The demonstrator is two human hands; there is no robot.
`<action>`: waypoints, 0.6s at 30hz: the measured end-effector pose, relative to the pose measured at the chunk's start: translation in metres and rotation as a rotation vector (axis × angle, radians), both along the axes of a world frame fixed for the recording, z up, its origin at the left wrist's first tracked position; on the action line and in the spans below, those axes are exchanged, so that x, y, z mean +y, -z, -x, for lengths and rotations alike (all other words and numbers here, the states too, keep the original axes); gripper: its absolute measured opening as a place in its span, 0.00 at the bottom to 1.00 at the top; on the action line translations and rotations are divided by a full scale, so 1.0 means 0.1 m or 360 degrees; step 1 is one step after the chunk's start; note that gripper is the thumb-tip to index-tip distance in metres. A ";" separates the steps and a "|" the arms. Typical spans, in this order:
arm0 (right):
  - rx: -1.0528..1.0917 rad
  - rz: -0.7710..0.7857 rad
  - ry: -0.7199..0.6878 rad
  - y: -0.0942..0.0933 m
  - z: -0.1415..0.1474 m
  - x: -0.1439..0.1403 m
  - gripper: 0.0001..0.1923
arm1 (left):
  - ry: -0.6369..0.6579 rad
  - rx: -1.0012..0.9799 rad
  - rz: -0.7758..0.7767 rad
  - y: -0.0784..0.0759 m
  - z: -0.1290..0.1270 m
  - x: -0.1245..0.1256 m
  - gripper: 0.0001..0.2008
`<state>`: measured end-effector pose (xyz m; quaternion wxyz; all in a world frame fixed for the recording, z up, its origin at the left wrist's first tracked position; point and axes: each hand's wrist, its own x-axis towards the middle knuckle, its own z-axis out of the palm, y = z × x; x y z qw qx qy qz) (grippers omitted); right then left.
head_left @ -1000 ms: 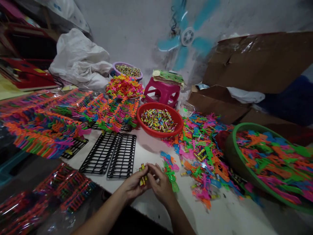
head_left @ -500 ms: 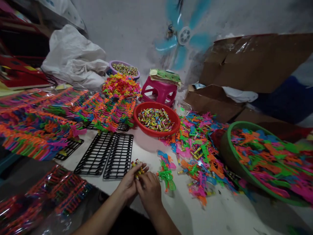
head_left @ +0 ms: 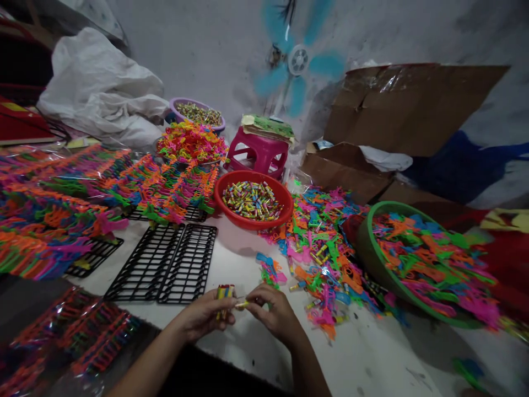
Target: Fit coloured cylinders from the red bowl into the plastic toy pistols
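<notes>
My left hand [head_left: 202, 317] is closed around a small bundle of little coloured tubes [head_left: 224, 293] that stick up from its fingers. My right hand [head_left: 275, 314] pinches one yellow tube [head_left: 242, 304] just right of the bundle, its tip pointing at my left hand. Both hands hover low over the near edge of the white table [head_left: 372, 358]. A few coloured plastic toy pieces [head_left: 269, 271] lie just beyond my right hand.
Black plastic grids [head_left: 165, 264] lie left of my hands. Behind stand a red bowl of small tubes [head_left: 253, 199], a pink stool [head_left: 258, 155] and a purple bowl [head_left: 197, 113]. A loose pile of toy pieces [head_left: 322, 242] and a green basin [head_left: 372, 259] fill the right; filled racks [head_left: 61, 209] the left.
My right hand has come away from the bundle with a single yellow tube pinched in it. The view has swung to the right, so everything sits further left.
</notes>
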<state>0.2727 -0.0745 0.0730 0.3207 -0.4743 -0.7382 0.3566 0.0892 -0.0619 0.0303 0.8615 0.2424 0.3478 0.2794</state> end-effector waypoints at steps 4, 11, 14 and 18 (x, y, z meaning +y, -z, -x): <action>0.0105 -0.0044 -0.0071 0.12 -0.04 0.02 0.06 | 0.0291 0.0060 -0.0123 -0.01 -0.04 0.00 0.15; -0.0707 0.0007 0.0785 0.48 -0.40 0.01 0.26 | -0.0404 0.0293 -0.0127 0.17 -0.18 0.00 0.15; -0.0717 0.0141 0.0792 0.49 -0.54 -0.05 0.22 | -0.0511 0.0373 -0.0220 0.21 -0.23 0.00 0.19; -0.0379 0.0063 0.1047 0.36 -0.54 -0.07 0.11 | -0.0538 0.0412 -0.0335 0.24 -0.29 -0.01 0.24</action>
